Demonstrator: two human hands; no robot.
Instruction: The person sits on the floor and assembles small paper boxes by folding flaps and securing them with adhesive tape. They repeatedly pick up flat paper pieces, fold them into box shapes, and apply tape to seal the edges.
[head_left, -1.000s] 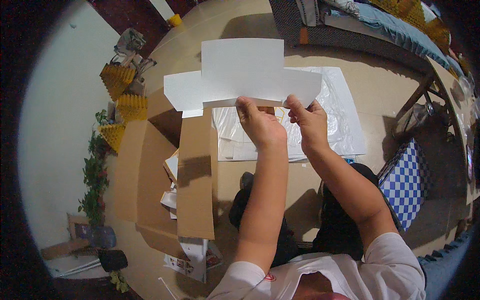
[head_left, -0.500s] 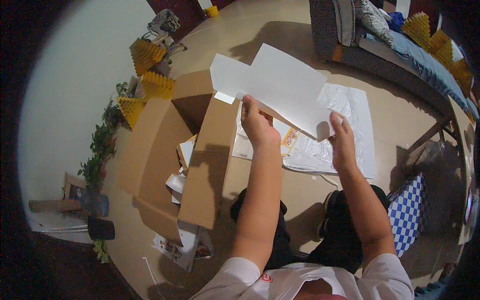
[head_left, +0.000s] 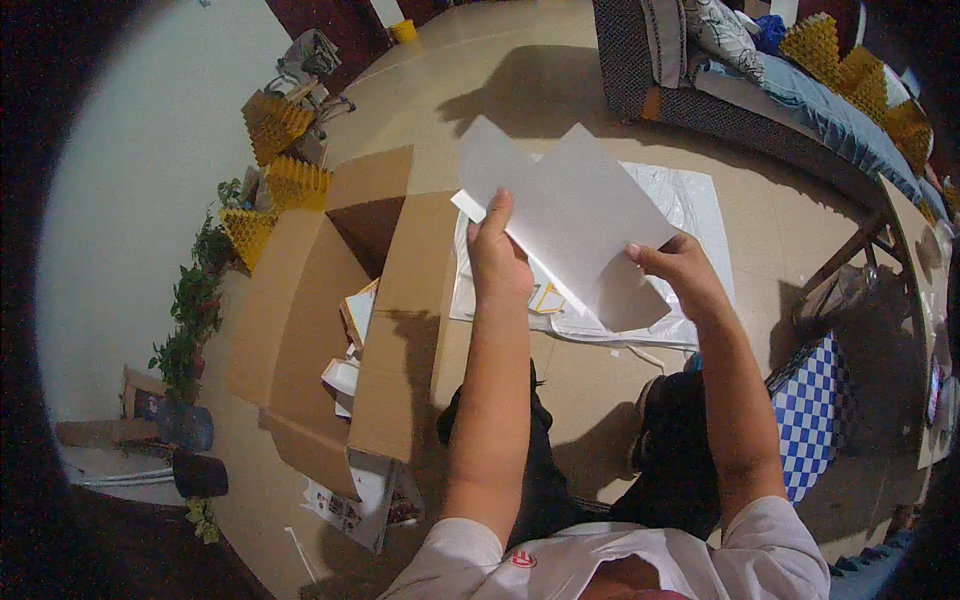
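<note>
A white flat carton blank (head_left: 585, 205) with cut flaps is held up in front of me by both hands. My left hand (head_left: 498, 255) grips its near left edge, thumb on top, beside a small bright tab. At the right edge my right hand (head_left: 690, 275) pinches it between thumb and fingers; the lower right flap bends. Beneath it on the floor lies a white stack under clear plastic (head_left: 705, 215), partly covered, with a yellow-and-white printed piece (head_left: 547, 298) showing. To the left stands a large open cardboard box (head_left: 405, 370) with small white-and-yellow cartons (head_left: 360, 315) inside.
Printed sheets (head_left: 375, 510) lie on the floor by the box's near end. Potted plants (head_left: 190, 310) and yellow egg-crate-like pieces (head_left: 275, 125) line the left wall. A sofa (head_left: 720, 110) stands far right, with a blue-and-white checkered item (head_left: 808, 420) near my right leg.
The carton blank has turned and tilted, its far edge swinging rightward and its right side coming nearer. My right hand has shifted its grip, the thumb now on top of the sheet.
</note>
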